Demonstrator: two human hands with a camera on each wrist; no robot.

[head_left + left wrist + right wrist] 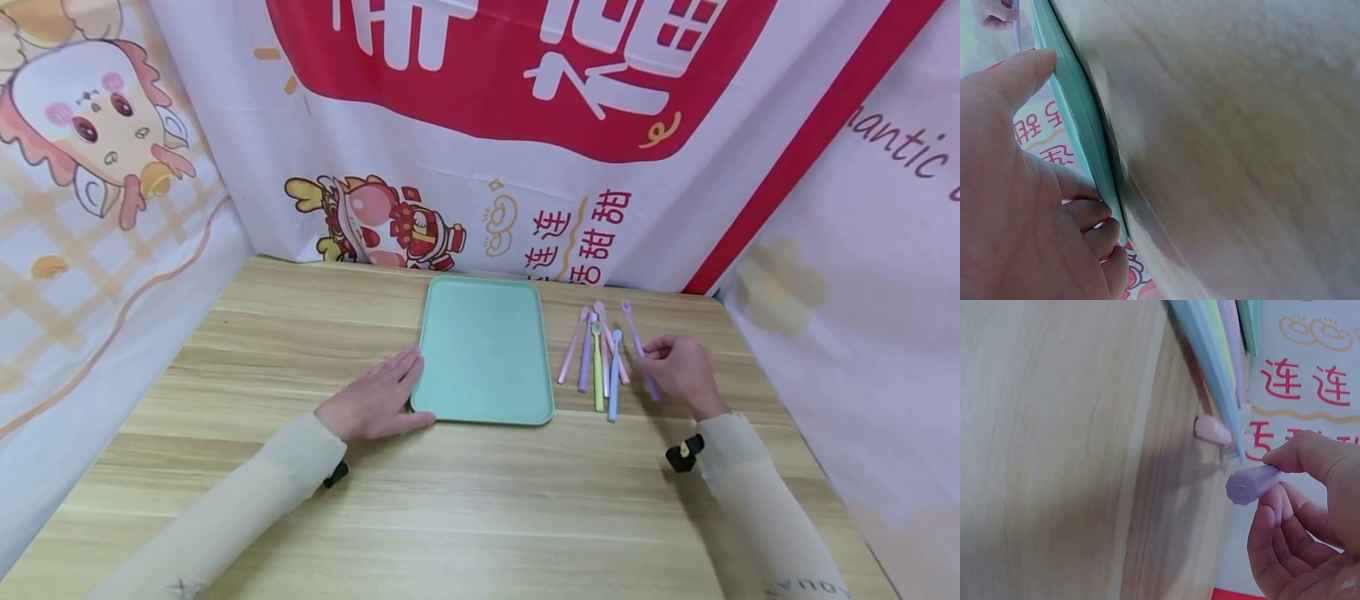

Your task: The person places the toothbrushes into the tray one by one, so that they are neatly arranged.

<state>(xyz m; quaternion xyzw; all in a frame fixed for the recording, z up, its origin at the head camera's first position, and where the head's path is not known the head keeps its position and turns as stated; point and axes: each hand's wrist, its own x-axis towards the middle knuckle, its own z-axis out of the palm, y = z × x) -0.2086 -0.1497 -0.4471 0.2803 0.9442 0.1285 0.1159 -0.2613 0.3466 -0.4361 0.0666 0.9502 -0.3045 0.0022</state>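
A mint-green rectangular tray (483, 350) lies flat on the wooden table. My left hand (382, 396) rests against its left edge, fingers extended and thumb spread toward the near corner. In the left wrist view the thumb and fingertips touch the tray's rim (1079, 119). To the right of the tray, my right hand (678, 367) pinches a purple toothbrush (633, 329) by its handle between thumb and fingers. The handle's end (1247, 485) faces the right wrist camera. Several pastel toothbrushes lie loosely grouped between tray and right hand, among them a blue one (615, 375) and a green one (597, 367).
The wooden table (480, 508) reaches a printed cloth backdrop (487, 225) just behind the tray and toothbrushes. More printed cloth hangs along the left and right sides. A small black device (684, 452) is strapped at the right wrist.
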